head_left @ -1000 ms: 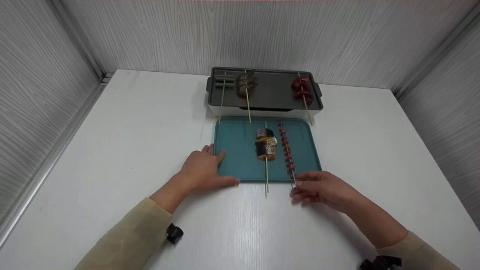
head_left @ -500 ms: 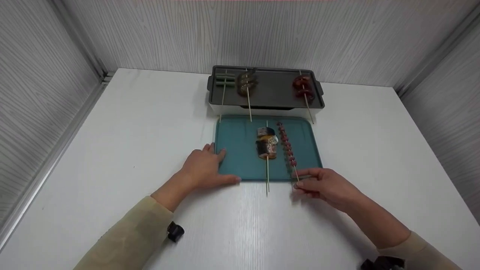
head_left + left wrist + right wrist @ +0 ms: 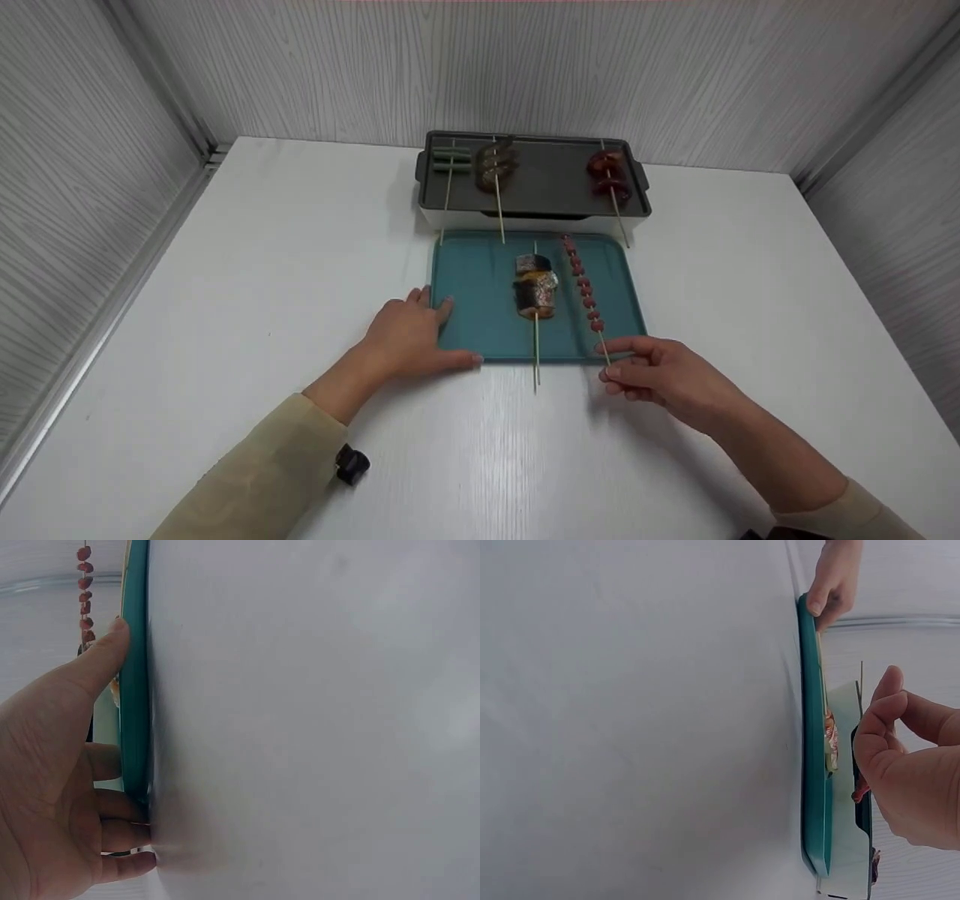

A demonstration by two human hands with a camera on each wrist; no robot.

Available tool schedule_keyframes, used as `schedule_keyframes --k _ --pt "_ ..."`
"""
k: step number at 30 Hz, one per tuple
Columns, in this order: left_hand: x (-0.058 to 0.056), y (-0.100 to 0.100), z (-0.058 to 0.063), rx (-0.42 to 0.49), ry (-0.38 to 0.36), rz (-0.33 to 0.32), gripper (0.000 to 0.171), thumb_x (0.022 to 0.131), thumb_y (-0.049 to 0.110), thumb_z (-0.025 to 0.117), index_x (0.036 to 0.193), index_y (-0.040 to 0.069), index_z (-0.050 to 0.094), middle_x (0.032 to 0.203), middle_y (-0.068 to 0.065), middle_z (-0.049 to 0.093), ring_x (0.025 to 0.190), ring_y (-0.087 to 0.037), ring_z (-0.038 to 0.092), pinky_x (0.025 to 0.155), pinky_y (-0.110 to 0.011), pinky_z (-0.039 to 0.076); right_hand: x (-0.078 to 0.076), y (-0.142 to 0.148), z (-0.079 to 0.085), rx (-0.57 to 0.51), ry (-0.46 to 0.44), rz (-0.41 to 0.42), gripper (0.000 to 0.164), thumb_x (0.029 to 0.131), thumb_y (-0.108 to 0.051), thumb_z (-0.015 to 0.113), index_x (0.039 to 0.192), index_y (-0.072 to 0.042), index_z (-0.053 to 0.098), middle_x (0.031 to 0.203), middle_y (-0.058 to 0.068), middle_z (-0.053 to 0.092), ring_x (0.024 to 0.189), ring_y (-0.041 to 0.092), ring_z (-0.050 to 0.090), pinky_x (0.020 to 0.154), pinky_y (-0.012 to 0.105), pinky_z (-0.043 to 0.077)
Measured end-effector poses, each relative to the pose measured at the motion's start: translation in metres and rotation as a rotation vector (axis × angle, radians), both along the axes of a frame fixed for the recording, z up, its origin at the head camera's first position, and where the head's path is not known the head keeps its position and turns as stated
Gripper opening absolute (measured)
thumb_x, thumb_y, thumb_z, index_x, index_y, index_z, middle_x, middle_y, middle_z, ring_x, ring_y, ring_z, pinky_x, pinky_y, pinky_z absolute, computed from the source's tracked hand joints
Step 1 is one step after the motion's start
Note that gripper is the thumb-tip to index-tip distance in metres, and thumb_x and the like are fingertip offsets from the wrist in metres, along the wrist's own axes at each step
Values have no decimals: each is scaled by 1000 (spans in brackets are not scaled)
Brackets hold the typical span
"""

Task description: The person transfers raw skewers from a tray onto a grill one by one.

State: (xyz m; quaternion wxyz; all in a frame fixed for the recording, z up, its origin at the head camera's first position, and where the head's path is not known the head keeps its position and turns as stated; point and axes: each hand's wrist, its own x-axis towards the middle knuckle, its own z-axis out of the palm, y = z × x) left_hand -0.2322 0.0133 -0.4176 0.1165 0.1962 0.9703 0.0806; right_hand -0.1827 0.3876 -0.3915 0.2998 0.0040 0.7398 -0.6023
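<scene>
My right hand (image 3: pixel 664 375) pinches the lower end of a bamboo skewer threaded with small red pieces (image 3: pixel 583 282). The skewer slants over the right side of a teal tray (image 3: pixel 480 300), raised above it, its shadow falling to the left. My left hand (image 3: pixel 405 334) rests at the tray's near-left corner. Its thumb lies along the front edge and the other fingers are at the left side, as the left wrist view shows with the tray rim (image 3: pixel 135 690) between them. A skewer of chunky dark-skinned pieces (image 3: pixel 535 286) lies in the middle of the tray.
Directly behind the tray stands a dark grill plate (image 3: pixel 555 180) on a white base. It carries a green skewer (image 3: pixel 451 159), a brownish skewer (image 3: pixel 495 166) and a red curled skewer (image 3: pixel 609 174), their sticks poking out over its front edge. Grey wood-grain walls (image 3: pixel 480 67) enclose the white table (image 3: pixel 300 247).
My right hand has lifted the skewer of red pieces off the tray and shifted it slightly right. My left hand stays at the tray corner.
</scene>
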Motion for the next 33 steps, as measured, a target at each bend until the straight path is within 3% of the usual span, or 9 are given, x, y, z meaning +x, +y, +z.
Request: schedule_keyframes --k 9,15,20,27,33 --pt "1 1 3 -4 -1 2 107 90 83 58 160 4 46 159 -37 39 148 -48 42 110 -56 46 1 3 15 -25 54 18 55 104 -15 71 151 6 51 113 15 75 97 18 71 89 29 57" --pt "0 1 2 -16 1 -4 108 90 85 56 161 4 45 159 -37 39 148 -47 41 108 -56 47 -6 2 23 -26 85 -18 55 104 -16 71 151 5 51 109 14 75 98 18 70 90 29 56" --pt "0 0 2 -1 -14 4 109 88 85 57 162 6 44 160 -37 37 149 -48 41 113 -58 44 -18 -3 29 -32 121 -42 52 106 -17 69 151 3 53 110 9 73 100 18 68 91 29 56" --pt "-1 -1 2 9 4 -9 109 89 85 57 160 4 46 157 -38 40 147 -49 43 99 -53 53 -39 -13 37 -67 158 -58 46 108 -16 64 151 -2 55 121 12 69 103 16 68 90 28 55" --pt "-1 0 2 2 -3 -8 109 89 85 57 160 3 46 158 -38 40 147 -49 43 103 -54 51 -63 -21 41 -82 165 -86 45 110 -15 61 152 -2 53 122 11 70 104 15 69 89 27 55"
